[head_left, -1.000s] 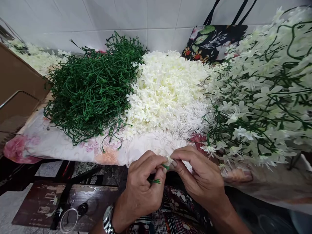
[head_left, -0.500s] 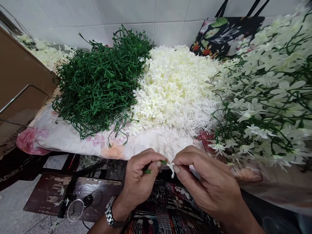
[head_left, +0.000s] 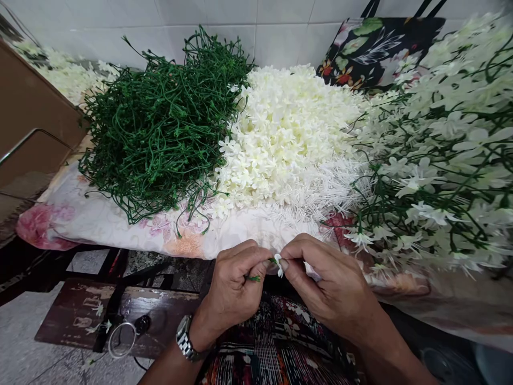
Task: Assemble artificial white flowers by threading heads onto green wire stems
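Note:
Just over my lap, my left hand (head_left: 239, 278) pinches a green plastic stem (head_left: 254, 278), whose ends poke out between the fingers. Facing it, my right hand (head_left: 326, 278) is closed, thumb and forefinger pinching a small white artificial flower (head_left: 279, 264). Flower and stem tip meet between my fingertips; how far one sits on the other is hidden. Beyond my hands lie a heap of green stems (head_left: 160, 133) on the left, a pile of white blossoms (head_left: 280, 128) in the middle and thin white stamens (head_left: 320, 187) at its front right.
Assembled white flowers on stems (head_left: 441, 160) crowd the right side. A floral cloth (head_left: 132, 230) covers the work surface. At the left stands a brown cardboard box (head_left: 32, 112); a black floral bag (head_left: 380, 53) leans on the tiled wall. Below left is a dark wooden bench (head_left: 160, 313).
My hands have drawn closer together, and the flower now meets the stem tip. The view has shifted slightly.

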### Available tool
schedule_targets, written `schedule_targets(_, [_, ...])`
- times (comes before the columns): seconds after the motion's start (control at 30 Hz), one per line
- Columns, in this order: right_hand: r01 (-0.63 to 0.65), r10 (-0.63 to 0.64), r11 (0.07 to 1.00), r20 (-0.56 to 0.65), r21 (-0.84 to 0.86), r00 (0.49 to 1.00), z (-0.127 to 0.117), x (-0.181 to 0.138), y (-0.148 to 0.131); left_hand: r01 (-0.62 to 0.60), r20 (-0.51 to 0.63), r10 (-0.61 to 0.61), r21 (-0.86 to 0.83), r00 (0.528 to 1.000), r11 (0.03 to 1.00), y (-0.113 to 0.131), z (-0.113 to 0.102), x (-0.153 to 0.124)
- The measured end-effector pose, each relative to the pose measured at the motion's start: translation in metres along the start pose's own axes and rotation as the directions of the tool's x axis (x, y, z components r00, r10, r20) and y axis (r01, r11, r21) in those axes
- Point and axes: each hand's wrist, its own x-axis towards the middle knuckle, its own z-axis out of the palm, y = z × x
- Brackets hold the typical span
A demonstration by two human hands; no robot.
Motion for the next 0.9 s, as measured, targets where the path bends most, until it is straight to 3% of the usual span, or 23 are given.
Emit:
schedule_targets(0.27, [0.016,-0.015,1.000,-0.032,0.020,0.999,0.011,0.000,0.011,0.023,0.031,-0.025,0.064,0.999,0.998,-0.011,0.005,-0.002])
schedule_targets(0.9, [-0.105,0.105,0.991,0.007,0.084,0.994,0.020,-0.006,0.018,0.006,0.018,-0.008,0.113,1.000,0.994,-0.014,0.011,-0.002])
